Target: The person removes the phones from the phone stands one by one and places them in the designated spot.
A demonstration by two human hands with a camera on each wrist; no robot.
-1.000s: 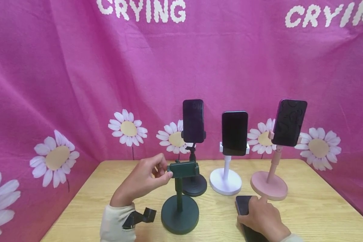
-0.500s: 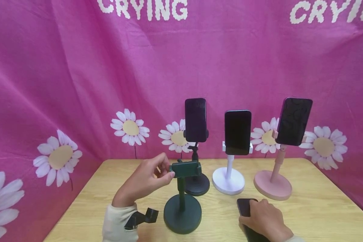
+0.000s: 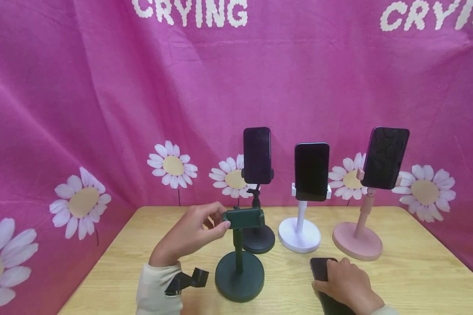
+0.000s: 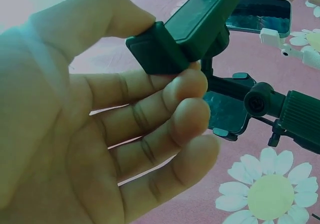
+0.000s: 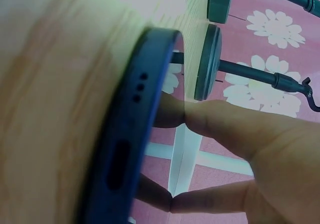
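Note:
My left hand (image 3: 195,232) pinches the left end of the clamp on a dark green phone stand (image 3: 239,275). In the left wrist view, thumb and forefinger hold the clamp's end block (image 4: 159,48), while the other fingers reach out below it. The clamp has no phone in it, and its round base stands on the table. At the right, my right hand (image 3: 348,282) lies over a dark phone (image 3: 321,267) flat on the wood. In the right wrist view, two fingertips touch its glossy screen, which mirrors them; the phone's port edge (image 5: 127,119) faces the camera.
Behind stand a black stand (image 3: 258,240), a white stand (image 3: 289,238) and a pink stand (image 3: 351,240), each bearing a dark phone upright. A pink cloth (image 3: 205,87) with daisies hangs past the back of the wooden table (image 3: 118,262).
The head view shifts a little, so everything sits slightly farther right. My right hand and the phone under it are slightly nearer me than a second ago. The left hand keeps its pinch.

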